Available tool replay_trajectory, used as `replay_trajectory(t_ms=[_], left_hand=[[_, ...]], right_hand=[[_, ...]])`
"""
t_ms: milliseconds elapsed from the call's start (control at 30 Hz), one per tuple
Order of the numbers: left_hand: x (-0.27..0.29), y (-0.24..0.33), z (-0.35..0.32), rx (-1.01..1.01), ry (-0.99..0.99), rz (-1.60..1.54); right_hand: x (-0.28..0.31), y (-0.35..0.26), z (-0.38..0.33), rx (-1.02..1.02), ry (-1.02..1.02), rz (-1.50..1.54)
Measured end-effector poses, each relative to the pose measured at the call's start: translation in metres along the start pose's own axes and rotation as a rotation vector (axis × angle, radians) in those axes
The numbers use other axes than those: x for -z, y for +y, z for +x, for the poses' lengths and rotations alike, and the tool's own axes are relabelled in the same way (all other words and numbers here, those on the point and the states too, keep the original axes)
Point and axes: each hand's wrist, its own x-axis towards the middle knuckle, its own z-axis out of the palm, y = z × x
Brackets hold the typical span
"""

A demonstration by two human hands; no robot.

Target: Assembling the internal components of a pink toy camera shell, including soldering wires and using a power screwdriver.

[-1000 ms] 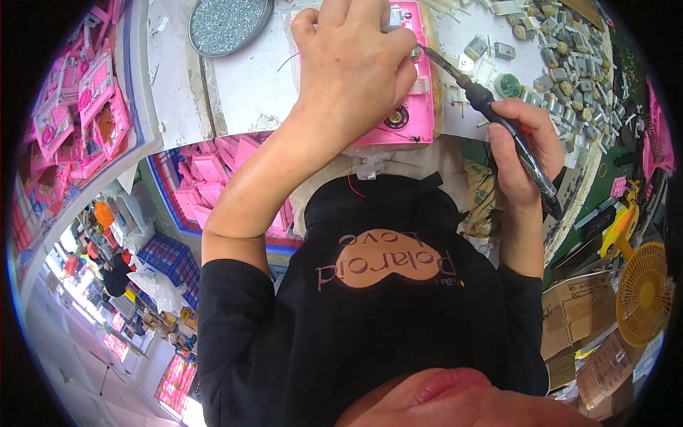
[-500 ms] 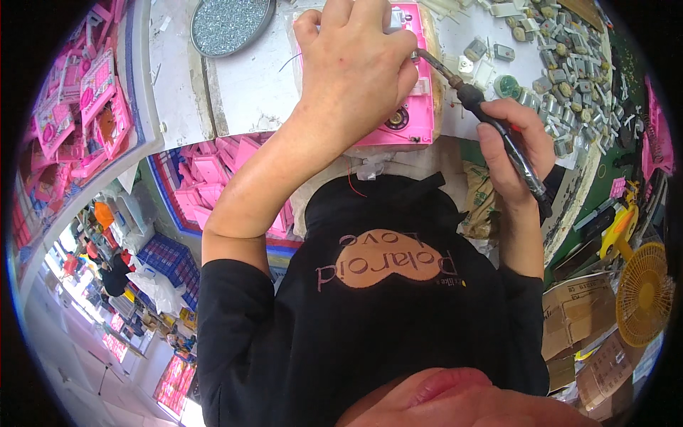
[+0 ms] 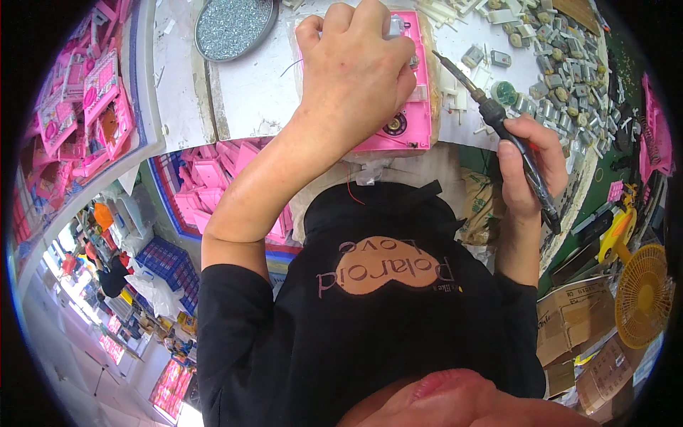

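Note:
My left hand lies over a pink plastic toy casing, its fingers bent down and the tips hidden; what they pinch, if anything, cannot be seen. Inside the casing a round black part shows below my wrist, and small metal parts show by the fingers. With its fingers closed round the dark handle, my right hand grips a soldering iron. The iron's tip points up and left, just right of the casing and apart from it.
A round dish of small metal screws stands at the far left of the white table. Right of the casing lie white plastic pieces, a small round green container and heaped small metal motors. Pink parts fill a bin beneath the table edge.
The soldering iron's tip has drawn away from the parts near my left fingers. My right hand has moved slightly right and toward me. My left hand stays in place over the casing.

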Motion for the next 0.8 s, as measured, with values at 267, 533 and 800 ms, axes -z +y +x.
replay_trajectory(t_ms=[267, 533, 800], left_hand=[[0.01, 0.001, 0.001, 0.036, 0.068, -0.122], [0.014, -0.055, -0.035, -0.015, 0.163, -0.152], [0.0, -0.022, -0.025, 0.162, 0.174, -0.524]], right_hand=[[0.001, 0.0, -0.001, 0.002, 0.001, -0.016], [0.003, 0.002, -0.003, -0.119, 0.067, 0.039], [-0.005, -0.004, 0.003, -0.117, 0.047, 0.076]])
